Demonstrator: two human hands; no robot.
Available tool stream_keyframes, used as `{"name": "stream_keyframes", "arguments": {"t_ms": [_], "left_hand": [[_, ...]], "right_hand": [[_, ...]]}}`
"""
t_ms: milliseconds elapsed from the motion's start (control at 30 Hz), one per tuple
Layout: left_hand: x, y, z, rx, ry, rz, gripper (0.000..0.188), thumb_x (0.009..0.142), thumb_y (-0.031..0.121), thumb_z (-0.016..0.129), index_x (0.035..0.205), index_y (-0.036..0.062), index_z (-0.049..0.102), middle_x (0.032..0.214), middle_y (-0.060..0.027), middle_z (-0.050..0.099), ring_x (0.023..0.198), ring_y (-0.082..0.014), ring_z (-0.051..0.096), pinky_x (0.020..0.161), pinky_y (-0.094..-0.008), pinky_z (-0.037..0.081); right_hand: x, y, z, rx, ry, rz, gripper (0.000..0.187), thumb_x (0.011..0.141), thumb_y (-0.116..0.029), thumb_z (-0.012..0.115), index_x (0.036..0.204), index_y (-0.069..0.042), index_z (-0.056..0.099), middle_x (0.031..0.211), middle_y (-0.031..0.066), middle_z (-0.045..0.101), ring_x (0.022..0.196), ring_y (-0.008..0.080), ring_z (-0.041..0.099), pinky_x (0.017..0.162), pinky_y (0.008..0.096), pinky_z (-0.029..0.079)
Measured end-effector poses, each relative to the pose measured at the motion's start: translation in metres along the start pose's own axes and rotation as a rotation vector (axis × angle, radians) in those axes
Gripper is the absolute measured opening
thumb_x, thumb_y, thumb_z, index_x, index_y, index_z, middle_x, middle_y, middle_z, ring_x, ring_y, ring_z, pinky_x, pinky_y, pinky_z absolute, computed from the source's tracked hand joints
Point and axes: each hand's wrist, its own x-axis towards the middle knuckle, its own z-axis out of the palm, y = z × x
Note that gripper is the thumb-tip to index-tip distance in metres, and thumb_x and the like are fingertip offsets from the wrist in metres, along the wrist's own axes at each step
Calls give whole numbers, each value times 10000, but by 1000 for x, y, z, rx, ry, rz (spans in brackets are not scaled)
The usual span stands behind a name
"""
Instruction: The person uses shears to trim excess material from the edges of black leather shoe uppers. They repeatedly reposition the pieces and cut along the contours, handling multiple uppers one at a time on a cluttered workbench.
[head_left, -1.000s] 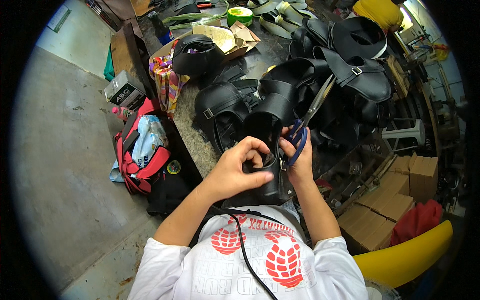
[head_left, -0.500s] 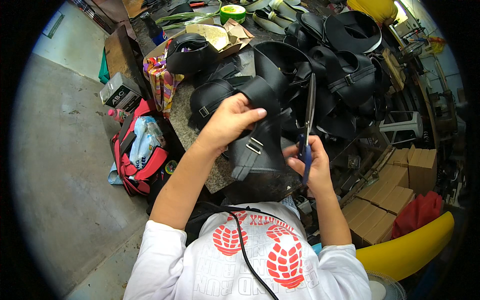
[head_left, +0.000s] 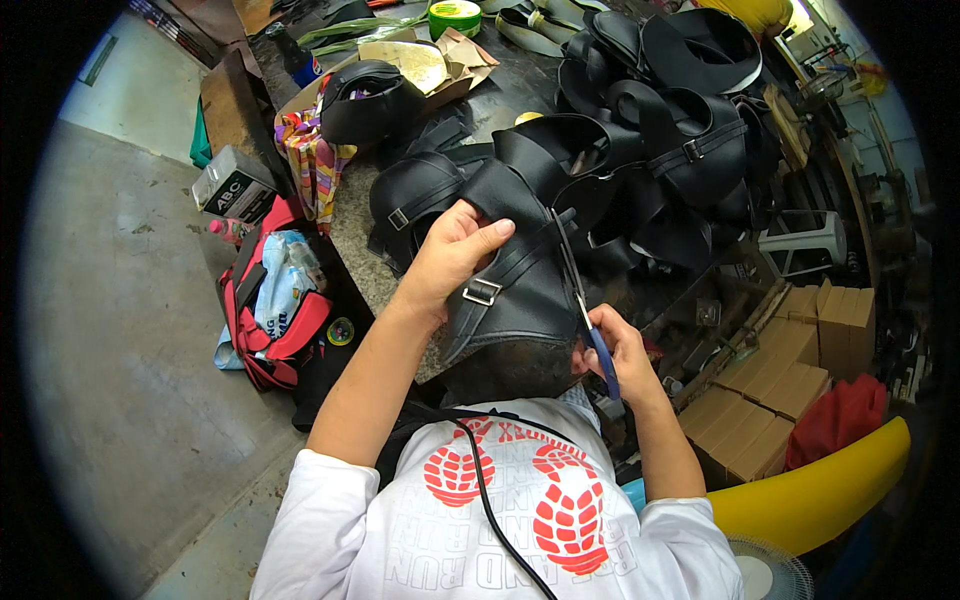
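Over the near edge of the surface [head_left: 510,92], one black shoe upper [head_left: 525,300] held up, its metal buckle [head_left: 482,292] facing the wearer. Change over the last second: the upper was bunched close to the body with the scissors [head_left: 573,265] sticking up clear of it; now it is spread flatter and the blades lie along its right side, tips by a thin strap end [head_left: 568,215]. My reading: handling and turning have given way to scissor work at that edge. Whether the strap sits between the blades, cannot tell.

Left hand [head_left: 455,255]: pinching the upper near its top left, thumb over, fingers curled behind. Right hand [head_left: 618,352]: closed round the blue handles, fingers bent; how far the blades are parted is unclear. Beyond, heap of similar black uppers [head_left: 690,150]; speckled slab [head_left: 358,245] to the left.
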Motion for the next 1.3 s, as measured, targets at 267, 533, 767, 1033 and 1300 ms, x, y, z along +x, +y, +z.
{"name": "stream_keyframes", "arguments": {"t_ms": [267, 533, 767, 1033, 1300], "left_hand": [[-2, -9, -2, -1, 25, 12, 408, 916, 99, 652, 1268, -37, 495, 1176, -113, 631, 1017, -148, 626, 891, -290, 509], [0, -21, -4, -98, -19, 85, 411, 909, 85, 657, 1269, -31, 497, 1176, -114, 633, 1013, -145, 631, 892, -285, 511], [-6, -18, -6, 53, -33, 181, 450, 881, 32, 665, 1304, 8, 512, 1217, -70, 620, 1097, -142, 592, 963, -294, 465], [-9, -2, -25, 119, -88, 53, 476, 858, 61, 703, 1298, 3, 529, 1227, -80, 620, 1115, -155, 586, 991, -303, 454], [-7, -5, -28, 57, -100, 77, 462, 861, 15, 691, 1292, 14, 526, 1202, -74, 631, 1094, -167, 606, 996, -325, 458]], "right_hand": [[-2, 10, -1, -192, 29, -31, 249, 808, -55, 681, 974, -23, 498, 688, -5, 540, 610, 56, 537, 595, 230, 470], [-8, 7, 10, 78, 43, 30, 162, 858, -51, 637, 958, -18, 514, 694, 6, 567, 627, 61, 581, 548, 221, 485], [-5, 4, 10, 209, -43, 77, 202, 893, -161, 643, 955, -29, 502, 687, 44, 585, 604, 114, 608, 568, 240, 502], [16, -11, -12, 195, -252, 35, 510, 803, -519, 726, 932, -72, 518, 694, 42, 599, 602, 129, 614, 592, 252, 520], [13, -23, -27, 208, -244, 91, 436, 758, -427, 745, 901, -55, 566, 659, 26, 586, 566, 116, 621, 536, 248, 516]]}}
